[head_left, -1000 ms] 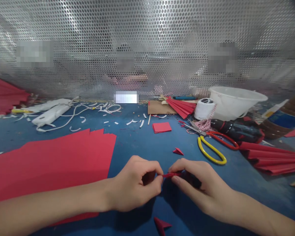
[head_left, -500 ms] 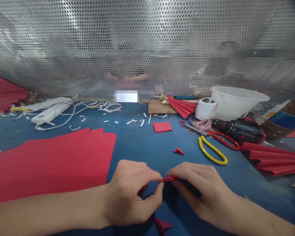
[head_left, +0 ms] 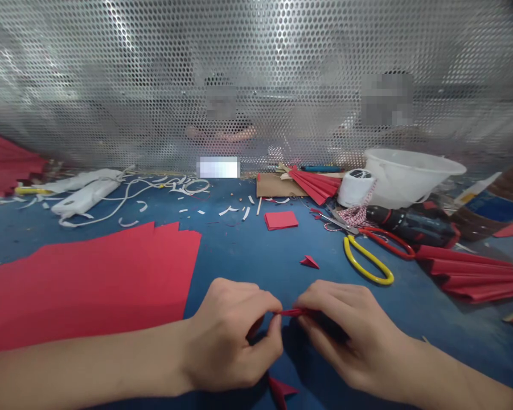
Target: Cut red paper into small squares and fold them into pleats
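Observation:
Between my two hands is a small folded piece of red paper [head_left: 291,312]. The thumb and forefinger of my left hand [head_left: 239,333] pinch its left end. My right hand [head_left: 350,327] grips the other end, and its fingertips hide part of the paper. One small folded red paper piece [head_left: 310,262] lies on the blue table just beyond my hands. Another folded red piece [head_left: 282,390] lies nearer to me, partly covered by my left hand. Farther back sits a small stack of red paper rectangles [head_left: 281,220].
Large red sheets [head_left: 111,279] spread over the left side. Scissors [head_left: 369,259] with red and yellow handles lie at right, near a drill [head_left: 414,224], a white spool [head_left: 356,189], a white bowl [head_left: 410,176] and a brown bottle [head_left: 482,216]. A white power strip [head_left: 85,196] lies back left.
My right hand has shifted slightly away from my left, so a little more of the pinched red paper shows between them. The view has moved slightly.

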`<state>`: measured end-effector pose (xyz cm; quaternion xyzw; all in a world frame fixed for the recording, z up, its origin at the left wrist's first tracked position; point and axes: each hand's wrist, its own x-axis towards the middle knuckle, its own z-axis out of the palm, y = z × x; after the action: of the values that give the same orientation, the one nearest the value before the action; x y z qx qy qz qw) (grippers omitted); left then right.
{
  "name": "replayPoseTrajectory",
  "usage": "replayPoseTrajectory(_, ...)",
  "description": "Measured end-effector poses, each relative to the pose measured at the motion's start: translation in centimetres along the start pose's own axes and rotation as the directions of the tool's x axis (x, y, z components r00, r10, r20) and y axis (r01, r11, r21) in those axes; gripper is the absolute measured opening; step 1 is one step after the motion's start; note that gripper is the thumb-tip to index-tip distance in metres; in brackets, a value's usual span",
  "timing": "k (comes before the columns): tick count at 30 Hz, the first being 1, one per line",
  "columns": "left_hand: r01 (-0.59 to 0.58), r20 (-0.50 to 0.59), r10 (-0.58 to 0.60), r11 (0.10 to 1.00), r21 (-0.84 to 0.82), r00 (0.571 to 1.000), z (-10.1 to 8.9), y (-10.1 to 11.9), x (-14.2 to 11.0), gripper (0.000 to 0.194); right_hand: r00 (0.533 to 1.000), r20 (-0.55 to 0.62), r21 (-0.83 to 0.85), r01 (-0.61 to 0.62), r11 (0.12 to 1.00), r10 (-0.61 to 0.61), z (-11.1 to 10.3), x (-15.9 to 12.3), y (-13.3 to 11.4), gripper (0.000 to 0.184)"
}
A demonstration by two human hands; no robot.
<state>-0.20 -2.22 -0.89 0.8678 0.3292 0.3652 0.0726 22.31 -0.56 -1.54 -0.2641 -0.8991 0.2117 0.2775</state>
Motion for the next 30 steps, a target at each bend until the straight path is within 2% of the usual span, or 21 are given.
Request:
replayPoseTrajectory(4,0.037,0.103,-0.035,0.999,-0.017,0.994,-0.3,0.0,0.2,0.014,0.988,0.047,0.114,-0.149,0.982,0.145,-0.3,0.1,-0.5,0.008)
replayPoseTrajectory(8,0.101,0.22,-0.088,0.994,-0.046,0.972,-0.4,0.0,0.4,0.015,0.93,0.146,0.209,-0.363,0.908,0.338,-0.2,0.2,-1.4,0.02)
replayPoseTrajectory(11,0.106,0.293,-0.068,0.988,-0.116,0.954,-0.4,-0.2,0.6,0.015,0.912,0.174,0.247,-0.405,0.881,0.371,0.0,0.2,-1.6,0.02)
replayPoseTrajectory(13,0.17,0.317,-0.108,0.97,-0.176,0.942,-0.4,-0.3,0.8,0.013,0.91,0.169,0.272,-0.411,0.87,0.378,0.1,0.3,-1.4,0.016)
replayPoseTrajectory(15,0.319,0.384,-0.21,0.914,-0.249,0.899,-0.3,-0.5,1.2,0.012,0.896,0.175,0.307,-0.443,0.843,0.407,0.1,0.4,-1.2,0.015)
replayPoseTrajectory(17,0.481,0.472,-0.308,0.821,-0.306,0.826,-0.2,-0.6,1.4,0.013,0.876,0.204,0.336,-0.482,0.81,0.437,0.1,0.6,-1.0,0.015)
replayPoseTrajectory(18,0.543,0.504,-0.345,0.775,-0.323,0.792,-0.2,-0.7,1.5,0.013,0.868,0.218,0.345,-0.496,0.797,0.446,0.0,0.7,-0.9,0.016)
replayPoseTrajectory(20,0.615,0.53,-0.395,0.71,-0.342,0.75,-0.1,-0.8,1.6,0.012,0.859,0.244,0.357,-0.511,0.782,0.45,-0.1,0.8,-0.9,0.016)
replayPoseTrajectory(23,0.665,0.534,-0.438,0.65,-0.367,0.723,-0.1,-1.2,1.4,0.011,0.85,0.257,0.392,-0.527,0.754,0.46,-0.2,0.9,-0.7,0.018)
replayPoseTrajectory(25,0.696,0.528,-0.472,0.597,-0.399,0.706,-0.1,-1.6,1.4,0.01,0.838,0.254,0.464,-0.544,0.699,0.483,-0.3,1.0,-0.4,0.021)
replayPoseTrajectory(28,0.738,0.536,-0.507,0.475,-0.479,0.675,-0.2,-2.0,1.6,0.009,0.829,0.257,0.562,-0.546,0.622,0.496,-0.4,1.0,0.1,0.023)
replayPoseTrajectory(30,0.736,0.537,-0.508,0.398,-0.547,0.674,-0.3,-2.2,1.8,0.01,0.833,0.249,0.568,-0.539,0.622,0.494,-0.3,0.9,0.2,0.024)
